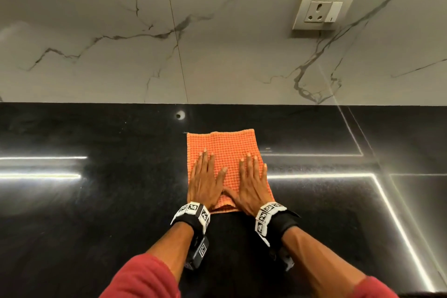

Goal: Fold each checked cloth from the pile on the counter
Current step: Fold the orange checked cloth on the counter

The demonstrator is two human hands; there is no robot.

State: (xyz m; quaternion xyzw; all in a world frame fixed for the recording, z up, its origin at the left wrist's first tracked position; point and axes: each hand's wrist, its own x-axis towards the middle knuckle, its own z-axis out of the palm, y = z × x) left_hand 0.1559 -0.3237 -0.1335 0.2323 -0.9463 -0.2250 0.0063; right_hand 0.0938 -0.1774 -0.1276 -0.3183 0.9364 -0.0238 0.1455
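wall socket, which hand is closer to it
Right. The right hand lies flat on the right half of the orange cloth, below and left of the wall socket; the left hand lies flat on its left half, farther away.

The orange checked cloth (225, 150) lies flat on the black counter (96, 201), folded into an upright rectangle with its long sides running away from the viewer. Its far edge is slightly wavy. At the near edge a paler layer shows, probably an underlying ply, though that edge is partly covered.
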